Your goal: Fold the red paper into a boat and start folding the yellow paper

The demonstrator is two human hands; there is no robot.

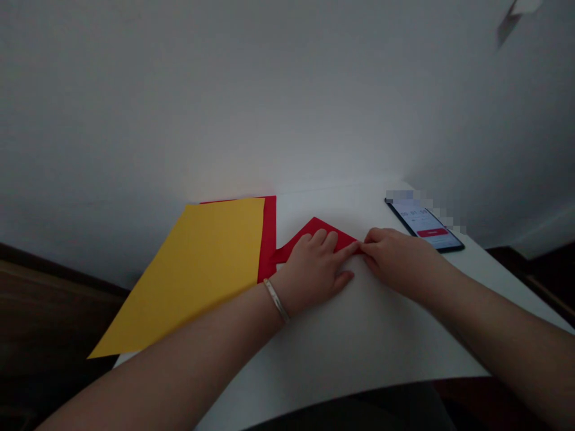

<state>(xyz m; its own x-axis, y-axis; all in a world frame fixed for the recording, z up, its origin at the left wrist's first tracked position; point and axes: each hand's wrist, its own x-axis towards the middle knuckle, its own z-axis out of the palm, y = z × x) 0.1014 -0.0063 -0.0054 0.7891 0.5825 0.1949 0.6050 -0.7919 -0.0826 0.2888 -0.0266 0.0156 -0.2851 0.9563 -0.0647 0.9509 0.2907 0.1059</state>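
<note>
Red paper [344, 240] lies on the tabletop [323, 341] partly beneath my left hand [317, 260], which presses without grasping, and I read the paper's long axis as running sideways to the corner my right hand [390, 254] pinches.

Red paper partly covered, phone screen partly masked
The left hand [314, 263] covers the near side of the folded red paper [309, 230]; the fingertips of the right hand [395, 257] hide its corner toward the table's [332, 347] right edge. At the table's left, the yellow sheet [202, 257] covers most of the red sheet [270, 221]. Pixel blocks [404, 195] mask the top of the phone [415, 222]; its digits [414, 212] are too small to read surely. Both forearms [202, 353] are cut off.
</note>
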